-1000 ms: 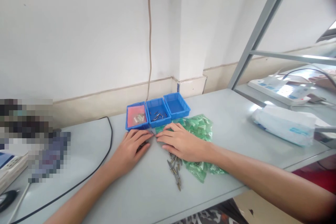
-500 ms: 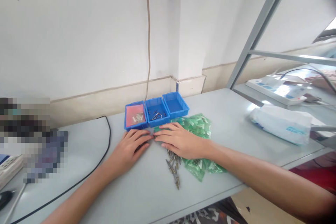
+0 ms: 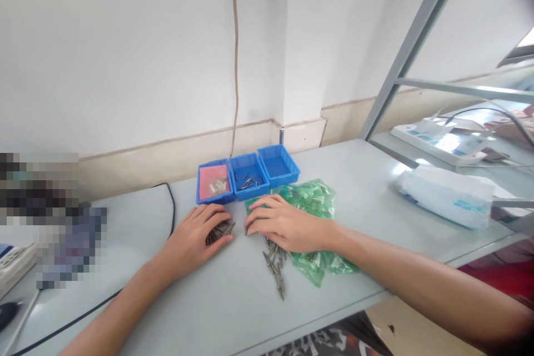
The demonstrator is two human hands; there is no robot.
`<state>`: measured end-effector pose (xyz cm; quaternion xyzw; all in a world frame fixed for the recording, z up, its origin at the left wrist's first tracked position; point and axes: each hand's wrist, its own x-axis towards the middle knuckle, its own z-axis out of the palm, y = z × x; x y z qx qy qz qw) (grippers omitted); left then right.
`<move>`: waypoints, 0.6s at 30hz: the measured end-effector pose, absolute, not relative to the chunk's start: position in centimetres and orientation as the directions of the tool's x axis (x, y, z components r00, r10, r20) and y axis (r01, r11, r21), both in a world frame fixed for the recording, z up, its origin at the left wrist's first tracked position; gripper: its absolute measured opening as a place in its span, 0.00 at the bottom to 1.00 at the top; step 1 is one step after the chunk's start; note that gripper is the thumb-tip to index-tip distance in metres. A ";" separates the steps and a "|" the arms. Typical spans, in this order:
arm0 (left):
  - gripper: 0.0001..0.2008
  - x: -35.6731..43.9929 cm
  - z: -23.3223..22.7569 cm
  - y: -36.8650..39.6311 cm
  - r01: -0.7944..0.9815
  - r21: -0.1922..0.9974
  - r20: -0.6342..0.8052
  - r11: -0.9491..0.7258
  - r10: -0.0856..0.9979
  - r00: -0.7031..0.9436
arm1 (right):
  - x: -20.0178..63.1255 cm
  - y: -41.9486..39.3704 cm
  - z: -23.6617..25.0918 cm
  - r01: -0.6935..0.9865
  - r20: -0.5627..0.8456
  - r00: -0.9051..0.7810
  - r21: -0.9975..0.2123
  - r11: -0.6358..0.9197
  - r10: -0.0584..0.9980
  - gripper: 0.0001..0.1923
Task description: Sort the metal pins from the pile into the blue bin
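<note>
Left hand (image 3: 199, 239) and right hand (image 3: 280, 225) have drawn apart, opening a gap between their fingertips. The left's fingers curl half open around some pins (image 3: 219, 231); the right's, bent and slightly spread, sit beside a pin pile (image 3: 274, 267) and a green bag (image 3: 321, 194). Whether either grips anything cannot be told. Blue trays (image 3: 252, 193) stand behind.

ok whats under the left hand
A cluster of small metal parts shows in the gap between the thumb and curled fingers of the left hand. Whatever lies beneath the palm is covered, so how many parts there are cannot be told.
</note>
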<state>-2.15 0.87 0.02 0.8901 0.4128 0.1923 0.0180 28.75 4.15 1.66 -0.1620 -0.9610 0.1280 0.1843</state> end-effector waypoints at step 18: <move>0.08 -1.6 0.1 0.8 0.699 0.303 0.312 -0.648 0.760 0.570 | 28.1 4.1 1.6 0.316 0.299 -0.882 -0.198 0.928 0.365 0.10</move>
